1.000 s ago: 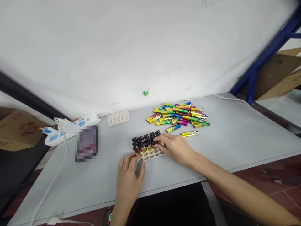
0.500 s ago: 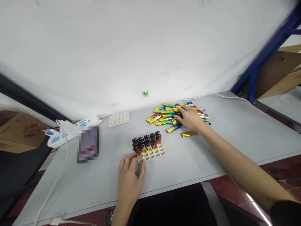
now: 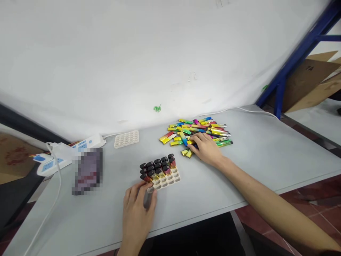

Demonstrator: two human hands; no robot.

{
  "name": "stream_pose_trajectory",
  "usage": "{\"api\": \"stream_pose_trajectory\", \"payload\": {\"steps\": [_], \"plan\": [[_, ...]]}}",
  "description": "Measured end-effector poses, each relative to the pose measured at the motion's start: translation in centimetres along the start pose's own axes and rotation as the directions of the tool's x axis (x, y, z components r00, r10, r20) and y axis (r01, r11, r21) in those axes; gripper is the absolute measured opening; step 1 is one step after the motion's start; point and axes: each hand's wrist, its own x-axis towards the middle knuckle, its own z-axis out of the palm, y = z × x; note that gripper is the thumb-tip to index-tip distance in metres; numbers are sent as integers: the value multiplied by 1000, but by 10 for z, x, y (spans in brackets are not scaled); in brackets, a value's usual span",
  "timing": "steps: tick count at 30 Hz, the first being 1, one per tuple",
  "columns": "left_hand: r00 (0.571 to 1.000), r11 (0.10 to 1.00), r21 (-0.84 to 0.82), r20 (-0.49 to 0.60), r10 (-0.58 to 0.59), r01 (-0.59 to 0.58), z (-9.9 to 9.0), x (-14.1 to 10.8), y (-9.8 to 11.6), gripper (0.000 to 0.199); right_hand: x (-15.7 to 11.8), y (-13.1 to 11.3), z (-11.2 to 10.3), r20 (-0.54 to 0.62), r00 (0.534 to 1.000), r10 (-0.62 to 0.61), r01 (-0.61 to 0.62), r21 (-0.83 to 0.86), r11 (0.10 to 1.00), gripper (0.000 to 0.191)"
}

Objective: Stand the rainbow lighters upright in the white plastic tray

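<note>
A cream tray with oval holes (image 3: pixel 170 182) sits on the table, its back rows filled with upright, shiny coloured sticks with black tops (image 3: pixel 158 167). My left hand (image 3: pixel 138 208) curls around the tray's near left corner, thumb in front and fingers along the side. On the right lies a loose pile of slim metallic sticks (image 3: pixel 183 128) in yellow, green, blue and red. My right hand (image 3: pixel 205 147) rests on the pile's near side, with a yellow stick (image 3: pixel 190 142) between thumb and forefinger. Its other fingertips are partly hidden among the sticks.
A second cream tray (image 3: pixel 126 139) lies near the wall. To the left are a white power strip (image 3: pixel 89 142) with a cable and a blurred dark purple item (image 3: pixel 89 172). Cardboard boxes (image 3: pixel 306 78) stand beyond the blue frame (image 3: pixel 279 92) at right.
My right hand has drawn toward the near side of the pile, and some sticks have shifted under it. My left hand stays at the tray. The whole view has shifted slightly.
</note>
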Motion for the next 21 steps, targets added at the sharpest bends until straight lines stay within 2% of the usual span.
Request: {"api": "stream_pose_trajectory", "payload": {"steps": [4, 9, 13, 21], "plan": [[1000, 1000, 13, 6, -7, 7, -1, 0, 0, 22, 3, -8, 3, -10, 998, -55, 56, 41, 998, 42], [1000, 1000, 14, 12, -22, 22, -1, 1, 1, 22, 10, 6, 10, -91, 988, 125, -134, -108, 985, 58], [1000, 1000, 5, 10, -25, 25, -1, 1, 1, 21, 5, 18, 12, -83, 989, 122, -134, -157, 978, 50], [1000, 1000, 9, 9, -8, 8, 0, 1, 0, 22, -2, 17, 1, -150, 970, 193, -215, -152, 965, 38]]}}
